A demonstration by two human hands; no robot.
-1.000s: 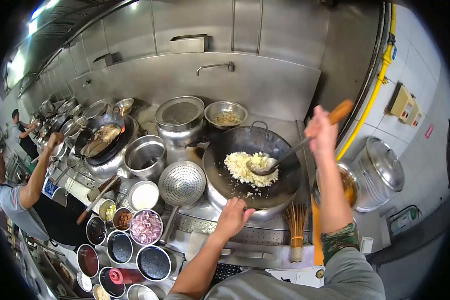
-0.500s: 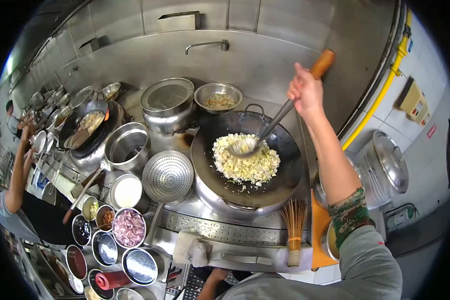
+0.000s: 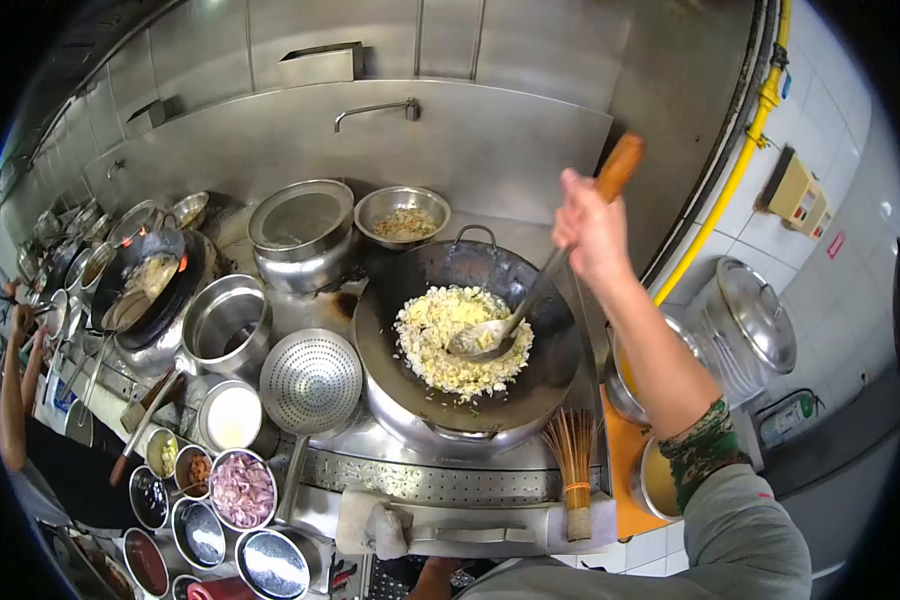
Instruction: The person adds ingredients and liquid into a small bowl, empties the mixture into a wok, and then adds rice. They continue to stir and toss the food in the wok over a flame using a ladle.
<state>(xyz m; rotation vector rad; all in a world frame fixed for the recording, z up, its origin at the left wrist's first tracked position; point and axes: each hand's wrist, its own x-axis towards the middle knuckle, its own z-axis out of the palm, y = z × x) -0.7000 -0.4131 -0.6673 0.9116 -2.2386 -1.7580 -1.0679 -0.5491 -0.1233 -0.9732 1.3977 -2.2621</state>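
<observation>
A big dark wok (image 3: 550, 345) sits on the burner in front of me with pale yellow fried rice (image 3: 440, 335) spread in it. My right hand (image 3: 590, 230) grips the wooden handle of a long metal ladle (image 3: 485, 337); the ladle's bowl lies in the rice at its right side. My left hand is out of sight below the frame; only a bit of forearm shows at the bottom edge.
Left of the wok are a perforated skimmer (image 3: 310, 380), steel pots (image 3: 220, 325) (image 3: 300, 225), a bowl of rice (image 3: 402, 215) and several small ingredient bowls, one with red onion (image 3: 242, 488). A bamboo whisk (image 3: 572, 460) stands at the front rail. Another person's arm (image 3: 12, 400) reaches toward a second wok (image 3: 150, 285).
My left hand let go of the wok rim and dropped out of view. The ladle moved through the rice from right to left and back to the right, spreading the rice wider.
</observation>
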